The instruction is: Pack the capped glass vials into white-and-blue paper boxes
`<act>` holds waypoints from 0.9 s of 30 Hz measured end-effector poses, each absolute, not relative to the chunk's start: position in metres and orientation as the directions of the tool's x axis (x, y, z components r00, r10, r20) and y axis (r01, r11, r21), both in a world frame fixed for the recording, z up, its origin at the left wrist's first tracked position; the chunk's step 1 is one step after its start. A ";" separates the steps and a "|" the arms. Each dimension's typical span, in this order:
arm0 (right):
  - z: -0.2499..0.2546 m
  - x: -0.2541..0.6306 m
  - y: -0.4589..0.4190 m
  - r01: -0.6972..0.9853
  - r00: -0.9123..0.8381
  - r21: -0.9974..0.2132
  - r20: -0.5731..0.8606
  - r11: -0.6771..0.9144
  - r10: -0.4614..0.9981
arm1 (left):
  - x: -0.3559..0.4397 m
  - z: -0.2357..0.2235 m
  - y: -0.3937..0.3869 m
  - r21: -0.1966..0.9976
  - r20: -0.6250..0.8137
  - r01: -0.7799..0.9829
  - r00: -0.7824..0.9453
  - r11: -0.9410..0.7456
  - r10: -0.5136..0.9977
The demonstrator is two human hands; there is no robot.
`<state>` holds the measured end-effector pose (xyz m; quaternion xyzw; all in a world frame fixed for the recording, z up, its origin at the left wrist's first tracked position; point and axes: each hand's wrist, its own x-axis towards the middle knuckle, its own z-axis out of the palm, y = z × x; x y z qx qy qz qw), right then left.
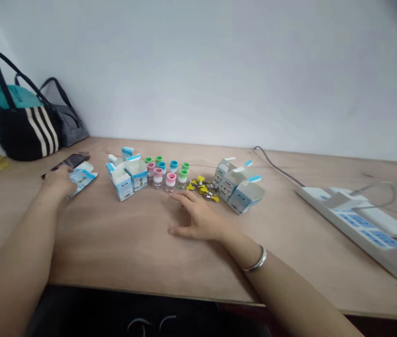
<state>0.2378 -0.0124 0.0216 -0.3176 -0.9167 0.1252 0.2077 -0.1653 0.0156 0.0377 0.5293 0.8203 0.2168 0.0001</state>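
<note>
At the left, my left hand (61, 183) is closed at the edge of a small blue-and-white cardboard box (82, 179), which looks flattened; blur softens its fingers. My right hand (198, 217) hovers over or rests on the middle of the table with its fingers apart and nothing in them. Just beyond it stand several small clear bottles with coloured tops, among them a pink-topped bottle (171, 181), a green-topped bottle (183, 178) and a blue-topped bottle (173, 166). Small yellow-and-silver pieces (203, 189) lie in a pile beside the bottles.
Opened small boxes (123, 186) stand left of the bottles, and more open boxes (244, 196) stand at the right. A dark phone (70, 161) lies behind my left hand. A white power strip (353, 227) with cables crosses the right side. Bags (26, 133) lean on the wall.
</note>
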 end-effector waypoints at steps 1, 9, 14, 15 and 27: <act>0.022 0.238 -0.013 0.529 -0.711 -0.360 0.307 0.769 0.633 | -0.161 0.044 0.012 0.360 0.290 0.865 -0.461 0.351 0.839; 0.020 0.239 -0.004 0.448 -0.379 -0.648 0.487 0.616 0.787 | -0.071 0.052 -0.019 0.007 0.952 0.947 0.092 -0.323 0.291; 0.022 0.254 0.016 0.223 0.029 -0.865 0.466 0.449 0.884 | -0.018 0.024 -0.027 0.200 0.558 0.600 0.580 -0.774 0.593; 0.024 0.257 0.017 0.251 0.028 -0.860 0.466 0.445 0.884 | -0.013 0.019 -0.025 0.204 0.518 0.546 0.644 -0.812 0.563; 0.035 0.249 -0.005 0.495 -0.640 -0.525 0.319 0.692 0.699 | -0.006 -0.006 -0.010 0.254 0.438 0.445 0.739 -0.859 0.512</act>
